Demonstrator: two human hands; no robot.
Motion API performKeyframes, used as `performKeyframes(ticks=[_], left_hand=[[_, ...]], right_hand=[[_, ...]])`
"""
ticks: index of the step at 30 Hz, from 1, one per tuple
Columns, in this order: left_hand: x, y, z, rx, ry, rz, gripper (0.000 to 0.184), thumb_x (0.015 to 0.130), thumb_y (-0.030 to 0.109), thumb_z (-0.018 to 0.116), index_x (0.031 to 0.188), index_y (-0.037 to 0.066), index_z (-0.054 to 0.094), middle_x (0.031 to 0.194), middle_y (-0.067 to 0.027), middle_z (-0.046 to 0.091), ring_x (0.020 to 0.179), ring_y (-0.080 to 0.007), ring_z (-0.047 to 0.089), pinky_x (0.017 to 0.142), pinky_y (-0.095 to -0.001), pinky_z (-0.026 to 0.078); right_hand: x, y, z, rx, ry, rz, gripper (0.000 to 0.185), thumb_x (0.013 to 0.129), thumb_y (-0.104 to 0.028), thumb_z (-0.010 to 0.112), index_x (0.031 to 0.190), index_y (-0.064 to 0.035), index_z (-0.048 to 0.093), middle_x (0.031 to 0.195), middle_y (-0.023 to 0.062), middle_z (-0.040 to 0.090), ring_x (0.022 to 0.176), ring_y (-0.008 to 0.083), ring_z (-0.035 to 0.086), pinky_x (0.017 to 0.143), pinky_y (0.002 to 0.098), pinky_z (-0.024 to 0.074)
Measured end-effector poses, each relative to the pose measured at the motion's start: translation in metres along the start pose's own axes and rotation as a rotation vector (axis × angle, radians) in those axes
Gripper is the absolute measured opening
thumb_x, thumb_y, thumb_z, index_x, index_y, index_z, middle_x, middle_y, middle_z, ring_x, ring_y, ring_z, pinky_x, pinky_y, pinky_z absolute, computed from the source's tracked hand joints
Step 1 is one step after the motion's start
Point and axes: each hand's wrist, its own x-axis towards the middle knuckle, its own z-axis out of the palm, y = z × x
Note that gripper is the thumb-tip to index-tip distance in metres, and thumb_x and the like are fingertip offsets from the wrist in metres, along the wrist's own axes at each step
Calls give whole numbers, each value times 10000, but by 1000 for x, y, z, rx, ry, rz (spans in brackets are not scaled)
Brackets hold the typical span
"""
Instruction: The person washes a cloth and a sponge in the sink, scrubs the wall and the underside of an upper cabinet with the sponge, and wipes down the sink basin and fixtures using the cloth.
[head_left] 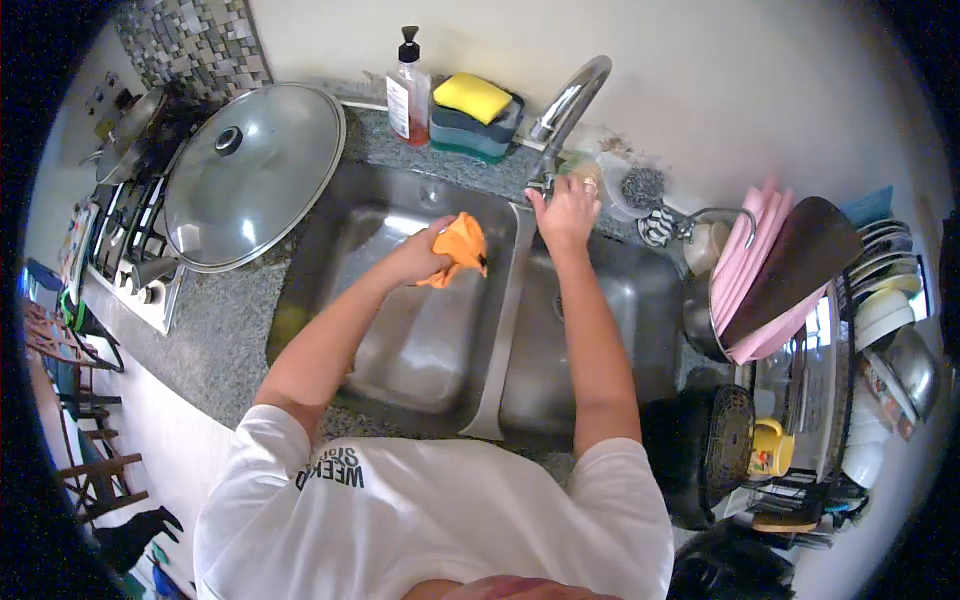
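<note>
My left hand [420, 257] grips a crumpled orange cloth [461, 250] above the left basin of the steel double sink [487, 390]. At the back of the sink, my right hand [568, 212] reaches to the base of the chrome faucet [577, 95]. Its thumb is beside the faucet's handle [541, 186], and the other fingers are partly hidden behind the hand. Whether those fingers are closed around anything cannot be made out. No water stream shows under the spout.
Behind the sink stand a soap bottle [408, 92] and a yellow sponge [473, 97] on a holder. A large glass lid [254, 178] lies left, by the stove [150, 290]. A loaded dish rack [845, 400], a yellow mug [770, 449] and pink items [750, 260] crowd the right.
</note>
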Motion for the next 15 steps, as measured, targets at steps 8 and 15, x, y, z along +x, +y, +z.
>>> performKeyframes(ticks=[8, 15], left_hand=[[5, 65, -2, -353, -149, 37, 499, 766, 212, 628, 1208, 58, 456, 974, -44, 592, 848, -120, 563, 749, -269, 456], [45, 84, 8, 648, 123, 160, 433, 773, 449, 536, 923, 51, 616, 905, -194, 618, 884, -371, 578, 827, -447, 408]], right_hand=[[3, 15, 35, 149, 38, -174, 254, 697, -208, 653, 909, -81, 598, 970, 48, 584, 1003, 276, 480, 889, 414, 312], [-9, -26, 5, 543, -87, -110, 165, 721, -90, 599, 883, -58, 601, 835, 99, 588, 801, 213, 563, 722, 364, 428]])
